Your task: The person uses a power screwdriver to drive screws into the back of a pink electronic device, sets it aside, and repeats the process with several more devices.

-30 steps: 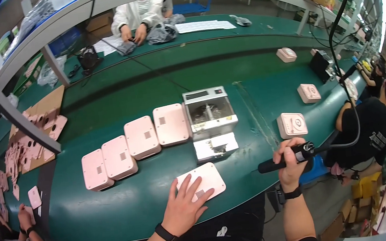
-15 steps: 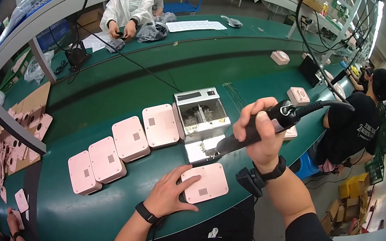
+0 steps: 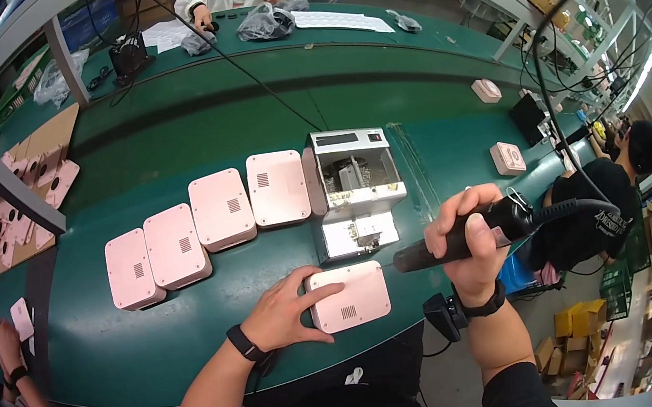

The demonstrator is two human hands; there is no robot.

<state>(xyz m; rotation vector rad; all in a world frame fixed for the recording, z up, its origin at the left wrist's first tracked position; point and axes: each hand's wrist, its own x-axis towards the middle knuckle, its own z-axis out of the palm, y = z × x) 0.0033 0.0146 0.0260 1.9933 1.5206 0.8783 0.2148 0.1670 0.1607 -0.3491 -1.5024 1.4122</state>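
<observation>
My left hand [image 3: 279, 313] holds a pale pink plastic box [image 3: 368, 301] from its left side, index finger lying across the top and thumb at the near edge. The box lies flat on the green table, its slotted grille and corner screw holes facing up. My right hand [image 3: 473, 246] is wrapped around a black corded electric screwdriver [image 3: 425, 254], held nearly level. Its thin bit points left, near the box's far right corner; whether it touches cannot be told. Just beyond the box stands a grey screw feeder [image 3: 354, 163] with a clear window and screws inside.
Several pink boxes [image 3: 221, 209] stand in a row left of the feeder. Pink panels [image 3: 13, 203] pile on cardboard at the far left. Other pink boxes [image 3: 507, 157] sit at the right. A black cable [image 3: 234, 71] slants across the table. Co-workers sit left, right and opposite.
The screwdriver has come away from the feeder's front, rightward and toward me, its bit now by the box's far right corner. My left hand stays on the box. The view has shifted slightly.
</observation>
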